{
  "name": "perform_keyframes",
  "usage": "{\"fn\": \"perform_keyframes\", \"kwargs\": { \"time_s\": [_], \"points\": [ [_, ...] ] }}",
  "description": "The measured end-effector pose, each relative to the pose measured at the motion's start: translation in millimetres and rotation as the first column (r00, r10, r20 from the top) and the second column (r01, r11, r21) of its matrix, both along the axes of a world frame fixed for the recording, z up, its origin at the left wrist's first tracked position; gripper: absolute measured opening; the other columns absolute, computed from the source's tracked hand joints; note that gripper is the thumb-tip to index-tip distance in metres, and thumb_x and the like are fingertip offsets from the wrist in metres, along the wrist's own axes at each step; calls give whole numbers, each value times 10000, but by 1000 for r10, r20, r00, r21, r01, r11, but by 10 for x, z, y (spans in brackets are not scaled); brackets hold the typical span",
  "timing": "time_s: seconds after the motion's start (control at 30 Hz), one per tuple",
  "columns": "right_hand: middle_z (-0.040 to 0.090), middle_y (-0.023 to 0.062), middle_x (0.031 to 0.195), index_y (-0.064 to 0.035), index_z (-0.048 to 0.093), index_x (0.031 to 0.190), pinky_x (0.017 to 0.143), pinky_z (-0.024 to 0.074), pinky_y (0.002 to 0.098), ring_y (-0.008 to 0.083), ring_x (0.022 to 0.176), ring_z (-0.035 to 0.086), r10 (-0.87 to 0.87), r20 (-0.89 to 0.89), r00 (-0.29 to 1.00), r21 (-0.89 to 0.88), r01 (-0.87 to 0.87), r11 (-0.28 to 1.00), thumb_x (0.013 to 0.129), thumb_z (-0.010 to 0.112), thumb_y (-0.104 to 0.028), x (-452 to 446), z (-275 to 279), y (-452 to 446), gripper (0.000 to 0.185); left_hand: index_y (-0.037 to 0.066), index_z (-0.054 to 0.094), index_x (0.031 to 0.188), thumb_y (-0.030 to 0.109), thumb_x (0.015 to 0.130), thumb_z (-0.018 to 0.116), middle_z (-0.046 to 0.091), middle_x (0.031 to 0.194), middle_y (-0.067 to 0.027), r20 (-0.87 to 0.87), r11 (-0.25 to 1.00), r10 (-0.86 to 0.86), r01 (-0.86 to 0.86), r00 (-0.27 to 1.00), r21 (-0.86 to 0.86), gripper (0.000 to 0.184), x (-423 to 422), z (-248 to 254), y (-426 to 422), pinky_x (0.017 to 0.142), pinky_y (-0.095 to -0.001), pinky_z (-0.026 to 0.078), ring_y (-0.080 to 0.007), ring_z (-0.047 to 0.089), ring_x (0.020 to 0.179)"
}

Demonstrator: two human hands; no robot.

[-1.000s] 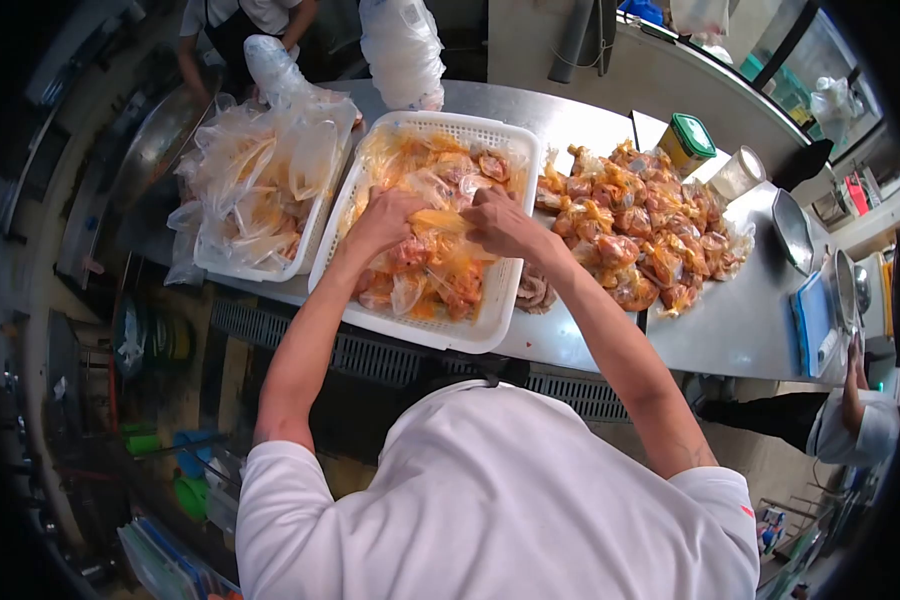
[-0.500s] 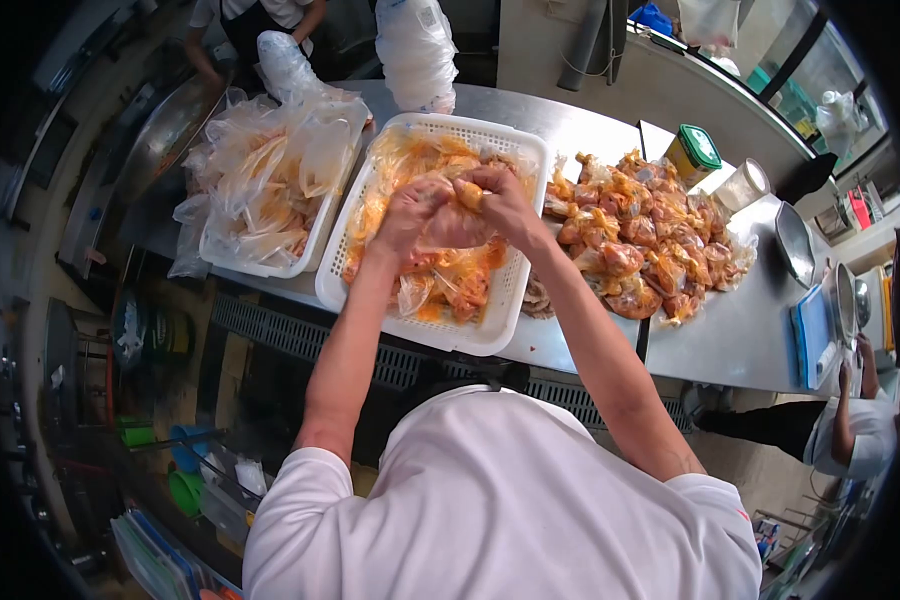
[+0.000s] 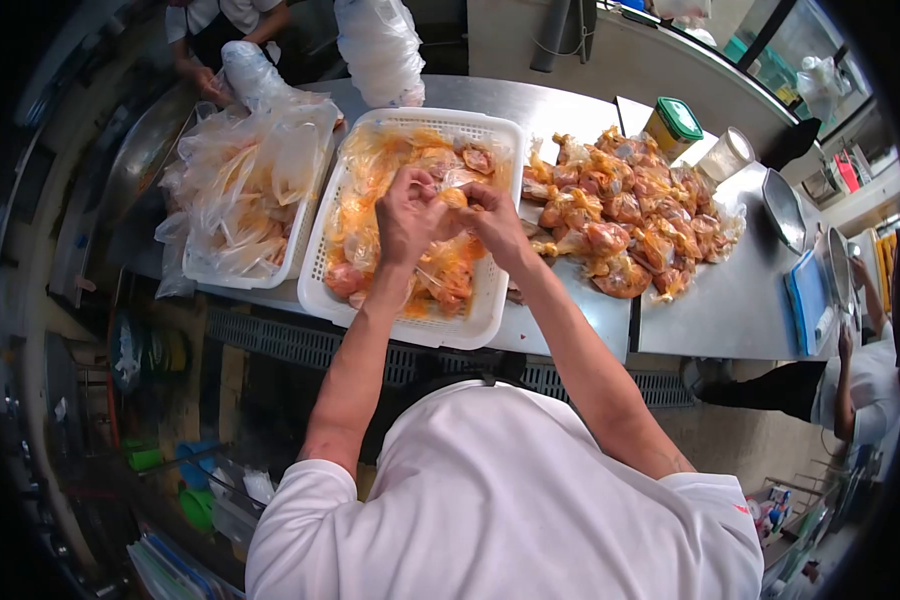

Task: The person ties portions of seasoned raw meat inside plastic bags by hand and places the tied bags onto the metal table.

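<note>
Over a white perforated basket (image 3: 487, 322) on the steel table, my left hand (image 3: 408, 218) and my right hand (image 3: 492, 226) are close together. Between them is a clear plastic bag with orange-stained contents (image 3: 454, 198), and the fingers of both hands are closed on it. Bagged, orange-marinated meat pieces (image 3: 450, 285) lie in the basket below. To the right of the basket is a large pile of knotted bags of meat (image 3: 630, 205). A second white basket (image 3: 232, 280) at the left is heaped with loose plastic bags (image 3: 245, 170).
A tall stack of clear plastic (image 3: 380, 50) stands behind the baskets. A green-lidded tub (image 3: 674, 125), a clear container (image 3: 727, 155), a dark oval tray (image 3: 785, 210) and a blue board (image 3: 808, 300) are at the right. One person (image 3: 225, 30) works behind; another (image 3: 855, 385) stands right.
Both hands have risen from the basket's contents with the bag and drawn close together, now pinching it near its top. The whole view has shifted slightly. The person behind has moved their hands toward the bags.
</note>
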State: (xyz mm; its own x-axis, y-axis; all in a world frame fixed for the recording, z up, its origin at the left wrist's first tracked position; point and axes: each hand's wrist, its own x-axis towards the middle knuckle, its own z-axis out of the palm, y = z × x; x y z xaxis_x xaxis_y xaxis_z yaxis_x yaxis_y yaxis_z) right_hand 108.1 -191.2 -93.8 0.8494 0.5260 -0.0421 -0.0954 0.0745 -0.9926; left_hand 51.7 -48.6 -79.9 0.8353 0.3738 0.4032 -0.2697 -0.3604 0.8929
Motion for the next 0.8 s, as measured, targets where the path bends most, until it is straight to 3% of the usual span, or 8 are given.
{"fn": "perform_keyframes", "kwargs": {
  "time_s": [0.1, 0.17, 0.2, 0.37, 0.47, 0.57, 0.73, 0.8],
  "points": [
    [667, 11, 921, 19, 682, 1035, 776, 471, 262, 87, 843, 581, 169, -67, 983, 101, -162, 982, 944, 687, -130, 6, 110, -165, 175, 35, 555, 962, -86, 736, 635, 626, 826, -85, -25, 903, -168, 144, 985, -404, 269, 49, -21, 88, 712, -307, 511, -192, 648, 760],
    [657, -1, 907, 18, 675, 1035, 774, 464, 266, 81, 833, 568, 204, -81, 976, 169, -188, 968, 960, 673, -153, 8, 135, -234, 186, 34, 571, 973, -73, 749, 652, 631, 871, -80, 96, 888, -12, -34, 995, 459, 261, 38, 5, 6, 750, -313, 510, -226, 641, 803],
    [660, 11, 889, 27, 664, 1023, 730, 490, 274, 87, 802, 594, 75, 25, 997, 53, -77, 996, 928, 701, -110, -10, 130, -280, 171, 23, 587, 965, -63, 760, 669, 646, 893, -79, 104, 839, -13, -45, 995, 543, 237, 20, 45, -42, 776, -327, 505, -244, 636, 842],
    [643, 81, 768, 51, 621, 1008, 586, 500, 291, 145, 715, 626, -184, 299, 936, -38, 205, 978, 809, 722, 38, -219, -26, -400, 224, -2, 618, 924, 0, 784, 718, 655, 844, -95, -152, 931, -133, 176, 979, 321, 172, -178, 220, -372, 737, -365, 511, -249, 631, 780],
    [634, 198, 817, 6, 605, 930, 637, 504, 357, 337, 721, 641, -275, 586, 762, -200, 465, 863, 756, 717, -9, -349, -157, -431, 208, -4, 642, 928, 75, 817, 757, 654, 811, -103, -189, 980, -98, 128, 977, 153, 178, -188, 21, -637, 718, -366, 510, -246, 634, 766],
    [614, 100, 763, -6, 627, 871, 643, 484, 330, 174, 741, 607, -278, 617, 736, -109, 429, 897, 758, 741, -50, -178, -170, -763, 166, -14, 652, 865, 72, 830, 740, 652, 776, -133, 85, 891, -234, 179, 968, 417, 127, -348, 145, -799, 666, -373, 510, -255, 629, 717],
    [701, 95, 877, -25, 687, 996, 658, 548, 316, 201, 749, 676, -467, 727, 503, -150, 781, 607, 764, 724, 26, 218, 203, -1449, 241, 20, 676, 1025, 40, 852, 722, 709, 955, -120, -138, 995, -81, 90, 987, 54, 180, -146, 267, 30, 794, -315, 548, -254, 682, 842],
    [710, 111, 916, -32, 683, 1046, 675, 558, 319, 208, 809, 690, -451, 778, 438, -120, 807, 578, 774, 719, 28, 392, 31, -1577, 281, 31, 674, 1073, 62, 832, 739, 701, 1023, -133, -142, 896, 51, 17, 989, 443, 252, 151, -74, 572, 883, -345, 544, -266, 681, 968]
  ]
}}
